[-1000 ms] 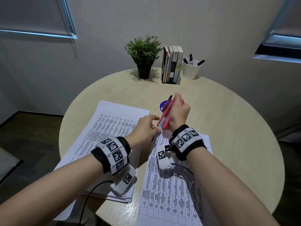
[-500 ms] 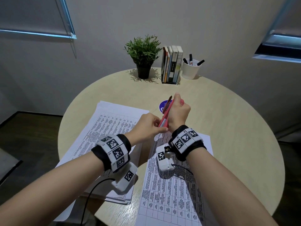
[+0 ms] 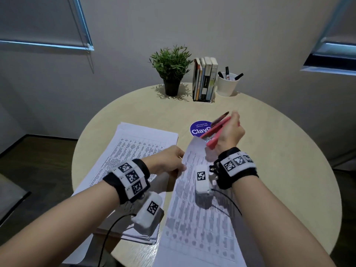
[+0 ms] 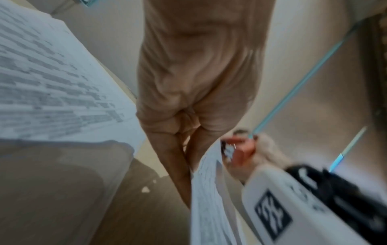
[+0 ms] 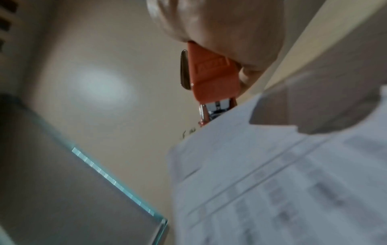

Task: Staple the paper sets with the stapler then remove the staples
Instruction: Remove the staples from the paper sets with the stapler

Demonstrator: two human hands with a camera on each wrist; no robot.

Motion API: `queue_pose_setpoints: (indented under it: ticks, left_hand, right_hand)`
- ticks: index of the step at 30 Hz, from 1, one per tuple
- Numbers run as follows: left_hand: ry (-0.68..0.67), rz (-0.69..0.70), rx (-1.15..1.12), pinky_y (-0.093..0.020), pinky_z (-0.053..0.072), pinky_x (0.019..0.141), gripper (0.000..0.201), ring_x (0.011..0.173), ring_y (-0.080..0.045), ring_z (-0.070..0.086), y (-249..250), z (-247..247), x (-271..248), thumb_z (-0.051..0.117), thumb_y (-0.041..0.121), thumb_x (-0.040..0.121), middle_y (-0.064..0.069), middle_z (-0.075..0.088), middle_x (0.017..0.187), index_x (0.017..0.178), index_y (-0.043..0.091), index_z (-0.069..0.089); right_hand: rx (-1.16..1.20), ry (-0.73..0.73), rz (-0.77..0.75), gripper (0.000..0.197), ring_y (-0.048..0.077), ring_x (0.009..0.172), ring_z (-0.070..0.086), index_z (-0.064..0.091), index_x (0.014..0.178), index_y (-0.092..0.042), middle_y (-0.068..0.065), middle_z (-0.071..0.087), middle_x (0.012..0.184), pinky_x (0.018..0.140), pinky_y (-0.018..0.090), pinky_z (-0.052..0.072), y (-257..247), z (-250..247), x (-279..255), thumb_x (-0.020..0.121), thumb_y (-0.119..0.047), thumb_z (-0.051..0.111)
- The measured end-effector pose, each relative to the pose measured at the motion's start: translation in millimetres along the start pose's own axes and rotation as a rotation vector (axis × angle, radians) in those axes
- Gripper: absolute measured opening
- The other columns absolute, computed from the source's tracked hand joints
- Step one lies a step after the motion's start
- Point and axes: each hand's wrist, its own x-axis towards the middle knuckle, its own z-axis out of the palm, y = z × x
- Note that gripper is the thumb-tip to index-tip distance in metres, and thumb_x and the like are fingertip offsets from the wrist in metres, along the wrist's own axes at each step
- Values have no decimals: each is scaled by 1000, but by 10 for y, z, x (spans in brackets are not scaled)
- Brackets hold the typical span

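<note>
My right hand grips a red stapler, raised above the round table with its mouth pointing back at me. The top corner of the near paper set is lifted into the stapler's mouth, as the right wrist view shows at the stapler and paper set. My left hand pinches the left edge of that set just below the lifted corner. In the left wrist view the left hand is blurred, its fingers held together against the sheet's edge, with the stapler beyond.
A second stack of printed sheets lies to the left, under my left forearm. A purple round sticker sits behind the stapler. At the table's far edge stand a potted plant, books and a white cup of markers.
My right hand moved right and up with the stapler, drawing the paper's top corner off the table. My left hand dropped back from the stapler to the paper's left edge.
</note>
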Motion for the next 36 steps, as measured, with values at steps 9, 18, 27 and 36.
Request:
queue_pose_setpoints:
  ticks: [9, 18, 27, 36]
  left_hand:
    - [99, -67, -37, -27, 50, 44, 21, 47, -16, 52, 147, -1358, -360, 48, -7, 94, -7, 59, 61, 104, 2, 64]
    - [393, -361, 143, -35, 51, 52, 13, 57, -25, 58, -663, -1742, -383, 47, -5, 95, -13, 55, 70, 103, -1, 56]
    - [443, -369, 216, -33, 52, 56, 10, 61, -24, 62, -768, -1664, -273, 51, -2, 94, -13, 61, 72, 87, 2, 56]
    - [464, -505, 545, -32, 48, 72, 64, 93, -28, 60, -704, -1415, -278, 85, 43, 65, -11, 64, 101, 102, 1, 54]
  right_hand:
    - [-37, 248, 123, 40, 38, 69, 70, 57, 76, -12, 10, 67, 71, 67, 57, 54, -7, -570, 370, 82, -51, 50]
    - [-219, 254, 320, 68, 46, 78, 68, 58, 108, -14, 17, 67, 103, 54, 72, 46, 159, -644, 332, 66, -68, 49]
    - [-277, 240, 337, 65, 42, 80, 67, 57, 109, -15, 17, 65, 106, 48, 65, 48, 151, -643, 334, 70, -66, 50]
    - [-284, 246, 325, 63, 42, 82, 67, 57, 109, -14, 17, 65, 106, 51, 67, 48, 188, -650, 376, 71, -64, 49]
